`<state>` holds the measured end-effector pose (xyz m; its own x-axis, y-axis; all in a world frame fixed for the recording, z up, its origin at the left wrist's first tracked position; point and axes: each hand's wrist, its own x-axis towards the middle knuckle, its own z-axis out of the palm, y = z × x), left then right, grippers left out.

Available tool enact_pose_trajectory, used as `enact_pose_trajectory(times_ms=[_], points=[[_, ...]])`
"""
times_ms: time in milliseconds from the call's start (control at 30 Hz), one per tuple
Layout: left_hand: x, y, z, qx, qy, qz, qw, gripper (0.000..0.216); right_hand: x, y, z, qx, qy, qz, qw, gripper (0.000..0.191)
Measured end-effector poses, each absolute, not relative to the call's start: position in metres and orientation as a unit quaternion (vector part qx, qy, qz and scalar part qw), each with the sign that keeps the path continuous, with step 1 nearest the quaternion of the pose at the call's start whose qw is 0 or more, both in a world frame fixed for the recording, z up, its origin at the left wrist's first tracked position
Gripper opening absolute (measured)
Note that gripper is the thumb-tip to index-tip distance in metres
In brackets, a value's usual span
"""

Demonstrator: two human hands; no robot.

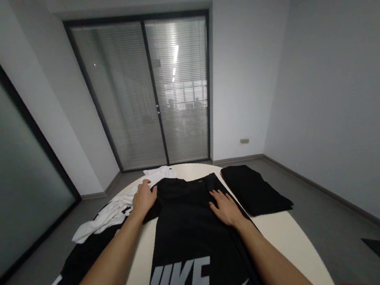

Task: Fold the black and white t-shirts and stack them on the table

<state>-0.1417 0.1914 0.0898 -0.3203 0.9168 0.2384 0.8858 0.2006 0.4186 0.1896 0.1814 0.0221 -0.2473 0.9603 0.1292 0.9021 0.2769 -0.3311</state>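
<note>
A black T-shirt (189, 225) with large grey lettering and a swoosh lies spread on the round table, its collar at the far end. My right hand (224, 206) rests flat on the shirt's right side below the shoulder, fingers spread. That side looks folded inward along its edge. By the shirt's left sleeve is my left hand (144, 199), thumb apart from the fingers and nothing visibly held. Whether it presses on the sleeve cannot be made out. The near end of the shirt runs out of the picture.
Folded black cloth (254, 190) lies at the table's right edge. White garments (112, 214) and a dark garment (86, 254) are heaped along the left edge. The pale table top (284, 237) curves around them. A glass door (152, 91) with blinds stands beyond.
</note>
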Motion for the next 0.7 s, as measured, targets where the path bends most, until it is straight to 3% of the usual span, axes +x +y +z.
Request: enact_pose_trajectory(times_ms=[100, 333, 600, 700], points=[[-0.147, 0.202, 0.09, 0.563, 0.786, 0.236, 0.092, 0.045, 0.189, 0.182, 0.02, -0.597, -0.783, 0.088, 0.151, 0.059], [-0.154, 0.204, 0.094, 0.604, 0.723, 0.274, 0.194, 0.021, 0.19, 0.184, 0.018, -0.596, -0.783, 0.087, 0.154, 0.056], [-0.156, 0.19, 0.098, 0.602, 0.67, 0.313, 0.301, 0.044, 0.19, 0.184, 0.018, -0.598, -0.782, 0.087, 0.151, 0.056], [-0.157, 0.191, 0.1, 0.61, 0.668, 0.318, 0.285, 0.037, 0.189, 0.183, 0.02, -0.597, -0.783, 0.09, 0.149, 0.056]])
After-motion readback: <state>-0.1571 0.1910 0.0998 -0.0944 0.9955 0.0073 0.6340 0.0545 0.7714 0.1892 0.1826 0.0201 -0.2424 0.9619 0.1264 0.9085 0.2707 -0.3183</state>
